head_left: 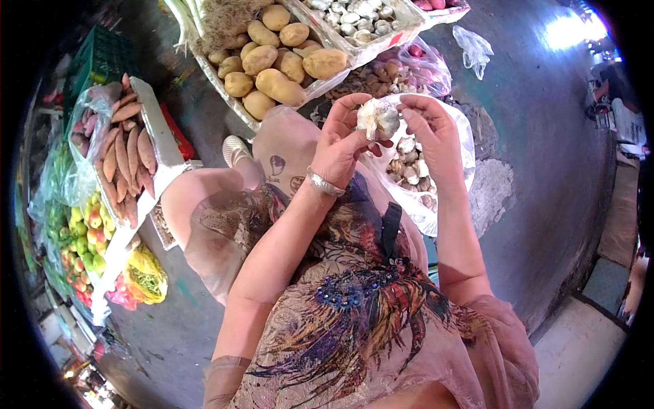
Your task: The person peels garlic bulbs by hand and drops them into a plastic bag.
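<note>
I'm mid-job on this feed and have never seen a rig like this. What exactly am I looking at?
There is no machine here, only a person's two bare hands. The single picture comes from a camera worn on the head, looking forward and down, so the person's own lap and arms fill the lower part. The left hand holds a garlic bulb; the right hand has its fingertips at the bulb's other side. Below them, an open white bag holds more garlic. Around the person are potatoes and, further left, sweet potatoes.
</note>
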A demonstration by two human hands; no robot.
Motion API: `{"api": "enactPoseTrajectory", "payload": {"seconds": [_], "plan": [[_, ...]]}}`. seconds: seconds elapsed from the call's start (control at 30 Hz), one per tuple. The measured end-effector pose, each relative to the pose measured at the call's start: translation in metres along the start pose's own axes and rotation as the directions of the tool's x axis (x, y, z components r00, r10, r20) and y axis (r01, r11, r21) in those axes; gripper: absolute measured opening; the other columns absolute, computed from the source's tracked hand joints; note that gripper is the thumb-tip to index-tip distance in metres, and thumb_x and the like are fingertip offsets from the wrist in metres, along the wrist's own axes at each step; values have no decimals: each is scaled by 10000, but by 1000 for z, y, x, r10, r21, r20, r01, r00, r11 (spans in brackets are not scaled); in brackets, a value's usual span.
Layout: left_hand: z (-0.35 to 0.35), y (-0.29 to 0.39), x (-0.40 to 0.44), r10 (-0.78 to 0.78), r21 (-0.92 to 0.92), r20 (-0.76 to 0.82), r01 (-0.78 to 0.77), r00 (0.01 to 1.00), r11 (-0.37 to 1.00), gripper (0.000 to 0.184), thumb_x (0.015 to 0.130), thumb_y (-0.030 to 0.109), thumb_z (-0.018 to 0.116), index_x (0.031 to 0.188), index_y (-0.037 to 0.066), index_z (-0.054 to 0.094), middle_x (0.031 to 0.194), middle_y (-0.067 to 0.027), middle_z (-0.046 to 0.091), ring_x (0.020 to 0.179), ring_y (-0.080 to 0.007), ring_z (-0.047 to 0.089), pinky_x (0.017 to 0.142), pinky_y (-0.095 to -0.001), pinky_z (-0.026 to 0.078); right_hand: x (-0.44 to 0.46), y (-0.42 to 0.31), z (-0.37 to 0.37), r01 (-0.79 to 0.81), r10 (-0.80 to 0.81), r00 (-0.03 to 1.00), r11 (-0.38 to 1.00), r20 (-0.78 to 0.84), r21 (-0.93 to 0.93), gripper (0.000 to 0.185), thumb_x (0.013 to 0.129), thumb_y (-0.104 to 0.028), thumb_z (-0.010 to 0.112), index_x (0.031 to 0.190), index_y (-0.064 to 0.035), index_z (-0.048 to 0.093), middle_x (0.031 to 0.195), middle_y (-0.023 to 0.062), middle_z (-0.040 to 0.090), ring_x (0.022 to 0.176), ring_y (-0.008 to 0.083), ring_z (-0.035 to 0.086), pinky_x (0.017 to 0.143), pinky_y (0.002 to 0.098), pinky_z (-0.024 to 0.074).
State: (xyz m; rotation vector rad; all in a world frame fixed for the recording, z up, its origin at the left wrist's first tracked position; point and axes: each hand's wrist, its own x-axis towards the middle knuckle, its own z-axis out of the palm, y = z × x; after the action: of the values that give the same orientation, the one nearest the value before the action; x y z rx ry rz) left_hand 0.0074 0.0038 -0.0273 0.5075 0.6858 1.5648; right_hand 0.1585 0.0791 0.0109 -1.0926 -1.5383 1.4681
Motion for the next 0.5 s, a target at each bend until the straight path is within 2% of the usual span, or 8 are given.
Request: {"api": "enactPoseTrajectory", "payload": {"seconds": [0.03,0.1,0.17,0.2,0.23,0.27,0.33,0.5], "plan": [[0,-1,0,13,26,6,-13,1000,1000,459,838,43,607,1259,72,425,1046,-114,628,801,-263,668,618,-284,506,-1,0,0,0,0,1000,1000,-2,-1,210,846,-108,641,1028,-4,625,878,2,628,751,59,532,681,217,441],[0,-1,0,27,52,12,-27,1000,998,462,835,43,608,1259,69,425,1049,-118,625,800,-264,667,620,-287,508,-4,-1,2,-70,66,992,997,105,41,205,855,-132,644,1018,-8,632,871,1,627,755,58,538,681,213,446],[2,0,-1,5,71,15,-6,1000,997,474,792,4,613,1232,76,450,1008,-89,627,781,-193,653,604,-272,509,-3,-1,1,-113,104,988,991,114,77,172,855,-116,637,997,-20,643,838,6,624,729,56,543,660,212,451],[2,1,-1,5,72,14,-6,1000,997,474,792,4,613,1232,76,450,1008,-89,627,781,-193,653,604,-272,509,0,4,-2,-146,122,982,975,143,168,161,856,-110,634,991,-23,646,819,5,623,698,55,539,634,207,448],[1,1,-1,-7,28,28,6,1000,1000,471,807,20,614,1242,67,440,1031,-108,621,803,-229,656,622,-285,514,1,9,-4,-179,137,975,950,173,256,150,857,-104,632,984,-26,649,800,5,622,666,54,535,609,202,445],[0,2,-1,-18,-15,43,19,999,1000,469,823,35,615,1253,57,429,1054,-127,616,825,-265,659,640,-299,519,2,11,-5,-180,137,975,949,174,257,150,857,-104,632,984,-26,649,800,5,622,666,54,535,609,202,445],[0,1,-2,-10,-8,67,11,998,1000,466,823,31,612,1252,57,433,1052,-123,616,826,-264,658,644,-300,520,2,14,-7,-230,162,968,878,192,419,129,857,-90,626,970,-31,650,780,6,621,622,53,528,560,190,430],[1,-1,-1,-13,50,84,9,996,999,462,817,16,609,1248,58,447,1044,-110,621,813,-240,655,651,-292,515,2,-1,-10,-228,191,969,935,156,272,116,848,-77,633,949,-21,643,787,12,624,622,53,533,557,186,428]]}}
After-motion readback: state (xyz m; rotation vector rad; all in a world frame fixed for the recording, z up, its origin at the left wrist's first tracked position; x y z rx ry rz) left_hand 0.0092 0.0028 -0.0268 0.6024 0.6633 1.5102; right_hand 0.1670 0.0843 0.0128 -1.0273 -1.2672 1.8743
